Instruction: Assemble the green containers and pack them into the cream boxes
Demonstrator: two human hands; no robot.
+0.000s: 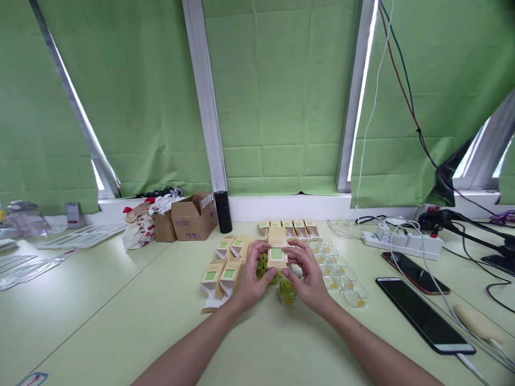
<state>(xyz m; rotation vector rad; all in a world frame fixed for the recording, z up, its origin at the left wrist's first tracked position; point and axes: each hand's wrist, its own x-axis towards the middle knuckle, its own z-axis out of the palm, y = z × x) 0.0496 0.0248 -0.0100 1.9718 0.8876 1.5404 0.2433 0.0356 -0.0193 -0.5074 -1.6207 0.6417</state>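
Observation:
A small kraft-paper box [277,244] with a green label is held up between my two hands over the table. The fingers of my left hand [254,273] grip its left side, and those of my right hand [309,279] its right side. Just below the box stands a small green-filled glass jar [287,294], close to my right thumb. More green jars [260,264] are partly hidden behind my left hand. Similar kraft boxes [210,275] lie to the left, and a row of them [301,230] sits behind. Clear glass jars [354,295] with yellow stickers are grouped on the right.
Right of the jars lie a large phone [424,313], another phone [416,272], a beige oval device [477,323] and a white power strip [402,244] with tangled cables. At the back left are a cardboard box [193,220], a black cylinder [222,212] and a cloth bag [139,228].

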